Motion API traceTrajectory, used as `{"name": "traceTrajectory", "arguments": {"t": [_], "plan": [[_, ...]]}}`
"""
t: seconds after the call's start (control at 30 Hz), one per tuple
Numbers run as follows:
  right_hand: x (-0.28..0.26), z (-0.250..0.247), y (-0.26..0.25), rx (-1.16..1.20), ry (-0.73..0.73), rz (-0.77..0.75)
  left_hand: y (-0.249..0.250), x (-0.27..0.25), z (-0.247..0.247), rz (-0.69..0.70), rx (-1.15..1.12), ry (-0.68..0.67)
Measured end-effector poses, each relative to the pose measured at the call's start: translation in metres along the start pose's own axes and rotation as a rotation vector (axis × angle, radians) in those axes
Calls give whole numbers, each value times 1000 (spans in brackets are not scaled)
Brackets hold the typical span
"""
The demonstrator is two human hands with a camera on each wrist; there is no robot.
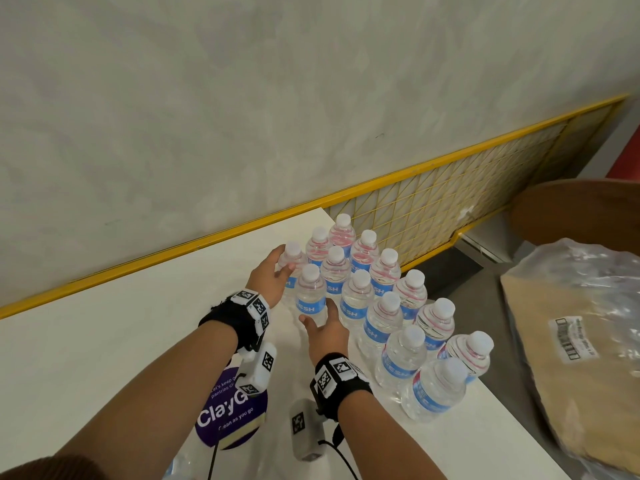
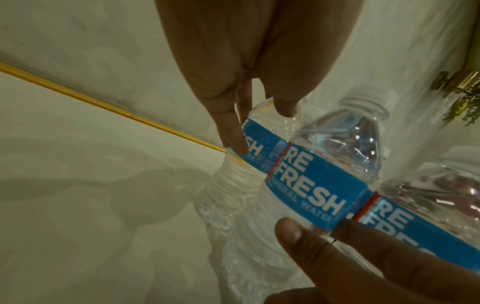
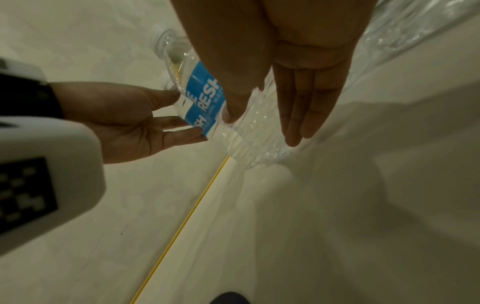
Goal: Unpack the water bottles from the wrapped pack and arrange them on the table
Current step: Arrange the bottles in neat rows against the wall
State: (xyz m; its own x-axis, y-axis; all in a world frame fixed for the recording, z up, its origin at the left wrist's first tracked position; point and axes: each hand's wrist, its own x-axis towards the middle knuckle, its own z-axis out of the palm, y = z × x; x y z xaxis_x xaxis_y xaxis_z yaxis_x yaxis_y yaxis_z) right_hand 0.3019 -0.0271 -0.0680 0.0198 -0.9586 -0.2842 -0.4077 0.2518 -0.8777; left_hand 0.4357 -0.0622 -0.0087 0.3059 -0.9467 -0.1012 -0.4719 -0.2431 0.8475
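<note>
At twelve o'clock on the white bench (image 1: 104,341), against its far right corner, the water bottles (image 1: 360,292) stand upright in tidy diagonal rows, white caps up, blue labels facing the person. The left hand (image 1: 268,277) has its fingers laid loosely along the far-left bottle (image 1: 292,259) at the eleven o'clock end of the group, touching it without a closed grip. The right hand (image 1: 327,332), fingers straight and relaxed, rests against the front bottle (image 1: 311,296) at about six o'clock of the group. Both appear to be nudging bottles into line.

By this look the unpacking is nearly finished: the crumpled plastic wrap (image 1: 585,344) with its cardboard tray lies off the bench at three o'clock. A bit of clear plastic shows at the near edge; whether it is another bottle I cannot tell. Straightening seems the main job left.

A purple sticker (image 1: 225,415) marks the bench near the person. Beyond, a pale wall (image 1: 242,98) and a yellow mesh panel (image 1: 467,195).
</note>
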Motion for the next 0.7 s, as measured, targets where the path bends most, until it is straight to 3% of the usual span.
{"name": "traceTrajectory", "arguments": {"t": [0.27, 0.57, 0.7], "plan": [[1, 1, -3, 47, -10, 8, 8, 0, -1, -36, -13, -79], [-29, -27, 10, 34, -104, -18, 14, -19, -20, -156, 151, -20], [-68, -41, 20, -22, -213, -90, 31, -58, -34, -95, 364, -183]]}}
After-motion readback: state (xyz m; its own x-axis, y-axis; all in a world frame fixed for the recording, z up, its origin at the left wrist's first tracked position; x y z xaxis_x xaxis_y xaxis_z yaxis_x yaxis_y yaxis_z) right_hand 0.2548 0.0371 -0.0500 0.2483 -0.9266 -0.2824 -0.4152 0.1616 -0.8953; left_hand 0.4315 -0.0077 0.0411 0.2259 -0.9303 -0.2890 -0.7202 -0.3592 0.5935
